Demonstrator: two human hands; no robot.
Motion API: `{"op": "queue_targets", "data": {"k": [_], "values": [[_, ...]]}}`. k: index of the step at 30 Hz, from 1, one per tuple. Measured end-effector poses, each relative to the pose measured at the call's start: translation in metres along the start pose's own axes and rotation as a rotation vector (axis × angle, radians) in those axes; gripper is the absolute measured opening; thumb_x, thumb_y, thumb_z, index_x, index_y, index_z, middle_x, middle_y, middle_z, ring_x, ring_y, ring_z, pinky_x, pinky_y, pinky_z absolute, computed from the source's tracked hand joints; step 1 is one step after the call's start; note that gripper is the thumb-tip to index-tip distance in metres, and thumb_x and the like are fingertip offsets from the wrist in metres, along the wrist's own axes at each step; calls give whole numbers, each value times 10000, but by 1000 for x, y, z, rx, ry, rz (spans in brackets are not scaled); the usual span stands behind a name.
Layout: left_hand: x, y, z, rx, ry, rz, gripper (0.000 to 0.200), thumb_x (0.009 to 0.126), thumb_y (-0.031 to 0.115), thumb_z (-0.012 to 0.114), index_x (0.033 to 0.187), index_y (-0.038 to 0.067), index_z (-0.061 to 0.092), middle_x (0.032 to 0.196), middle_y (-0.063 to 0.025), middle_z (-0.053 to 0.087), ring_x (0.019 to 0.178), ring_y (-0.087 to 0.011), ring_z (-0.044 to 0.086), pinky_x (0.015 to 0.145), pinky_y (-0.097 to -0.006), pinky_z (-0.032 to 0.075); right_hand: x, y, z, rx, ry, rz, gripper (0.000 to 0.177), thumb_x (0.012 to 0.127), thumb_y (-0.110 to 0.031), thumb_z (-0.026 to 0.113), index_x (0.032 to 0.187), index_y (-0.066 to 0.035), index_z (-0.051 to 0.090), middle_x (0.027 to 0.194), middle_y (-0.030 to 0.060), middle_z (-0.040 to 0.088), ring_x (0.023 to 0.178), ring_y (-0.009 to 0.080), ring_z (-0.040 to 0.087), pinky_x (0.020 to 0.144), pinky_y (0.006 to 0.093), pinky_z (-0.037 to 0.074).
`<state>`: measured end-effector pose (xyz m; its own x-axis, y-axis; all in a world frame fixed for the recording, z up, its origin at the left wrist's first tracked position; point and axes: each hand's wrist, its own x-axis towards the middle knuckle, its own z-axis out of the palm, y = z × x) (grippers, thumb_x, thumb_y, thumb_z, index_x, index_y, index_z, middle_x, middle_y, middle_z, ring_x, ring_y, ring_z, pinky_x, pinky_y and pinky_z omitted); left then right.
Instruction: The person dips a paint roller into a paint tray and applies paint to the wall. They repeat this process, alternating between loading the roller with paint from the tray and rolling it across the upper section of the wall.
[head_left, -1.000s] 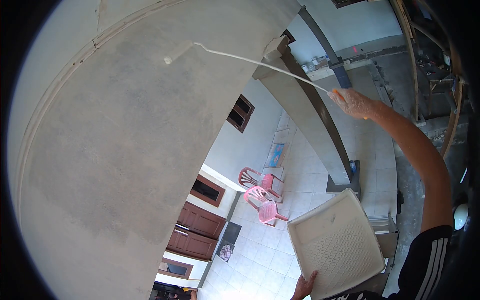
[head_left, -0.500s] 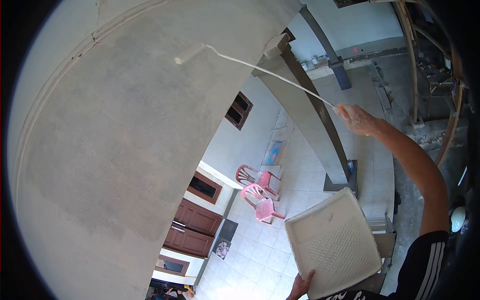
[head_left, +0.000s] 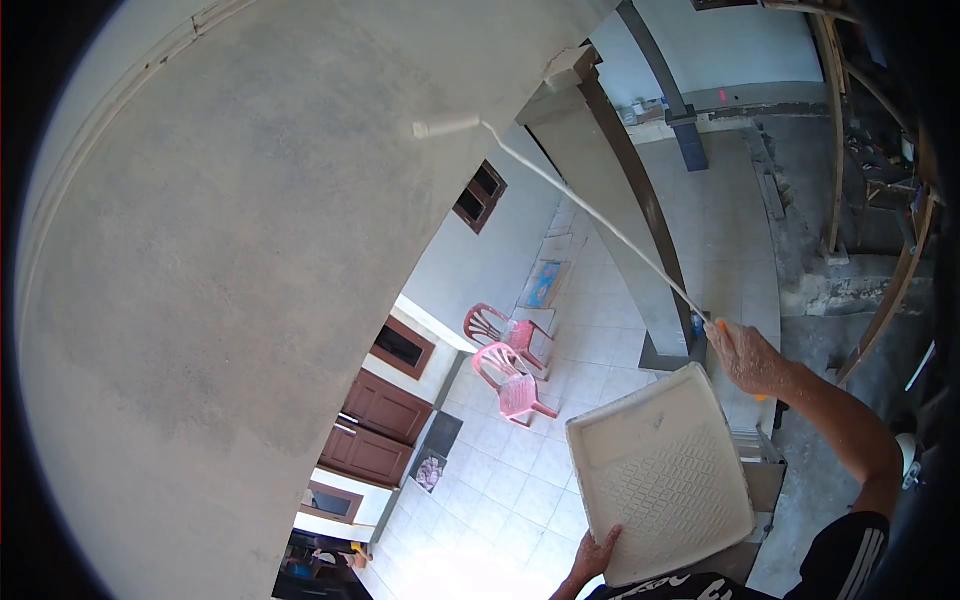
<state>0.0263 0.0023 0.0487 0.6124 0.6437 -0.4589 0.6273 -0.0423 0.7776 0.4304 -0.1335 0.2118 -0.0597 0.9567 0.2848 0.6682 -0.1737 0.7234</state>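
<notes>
My right hand [head_left: 748, 360] is closed around the orange handle of a long-framed paint roller [head_left: 447, 126]. The roller's pale sleeve lies at the grey plastered wall [head_left: 230, 250], near its right edge at the top. Low in the view, my left hand [head_left: 597, 553] grips the lower left rim of a cream paint tray [head_left: 660, 480], thumb over the edge. The tray is tilted towards me, and its ribbed floor is coated with pale paint. The fingers beneath the tray are hidden.
Two pink plastic chairs [head_left: 515, 385] stand on the tiled floor [head_left: 520, 490] below. A tapering grey pillar [head_left: 625, 240] rises behind the roller's rod. Brown double doors [head_left: 380, 425] are at the lower left, and wooden poles [head_left: 905, 280] stand at the right.
My right hand has moved down, and the roller's sleeve has shifted right and slightly down along the wall. My left hand still holds the tray. The view has shifted slightly.
</notes>
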Motion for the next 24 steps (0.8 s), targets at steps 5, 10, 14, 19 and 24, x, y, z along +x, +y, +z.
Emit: {"op": "queue_targets", "data": {"k": [5, 10, 14, 19, 24], "values": [[-1, -1, 0, 24, 7, 39, 571, 919, 417, 588, 1185, -86, 538, 1088, -254, 641, 1048, -330, 621, 895, -394, 483, 27, 16, -49, 318, 113, 91, 644, 854, -190, 580, 1322, 182, 341, 1043, 228, 550, 901, 240, 508, 737, 319, 475], [-6, 16, -3, 17, -4, 49, 551, 926, 391, 590, 1196, -85, 529, 1094, -247, 642, 1035, -318, 630, 888, -384, 490, 16, 2, -104, 371, 152, -76, 549, 795, -169, 638, 1179, 169, 437, 992, 245, 587, 884, 274, 552, 754, 321, 482], [-11, 19, -3, 8, 3, 44, 536, 929, 370, 592, 1196, -90, 526, 1102, -249, 640, 1034, -319, 632, 883, -384, 493, -14, -22, -157, 299, 206, -234, 473, 792, -178, 640, 1110, 143, 499, 963, 233, 600, 860, 279, 574, 737, 334, 488], [-4, 6, -1, -29, -8, 92, 531, 927, 358, 595, 1198, -94, 524, 1106, -254, 637, 1038, -328, 630, 886, -386, 490, -16, -1, -221, 1387, -64, 184, 448, 826, -194, 617, 1128, 113, 497, 948, 207, 591, 827, 254, 577, 708, 330, 495], [1, -8, 1, -71, -44, 126, 504, 927, 332, 601, 1185, -95, 531, 1106, -254, 636, 1035, -319, 632, 875, -385, 493, 23, 46, -218, 2478, -409, 777, 422, 859, -211, 594, 1146, 82, 495, 933, 180, 582, 794, 228, 581, 680, 325, 503]]}}
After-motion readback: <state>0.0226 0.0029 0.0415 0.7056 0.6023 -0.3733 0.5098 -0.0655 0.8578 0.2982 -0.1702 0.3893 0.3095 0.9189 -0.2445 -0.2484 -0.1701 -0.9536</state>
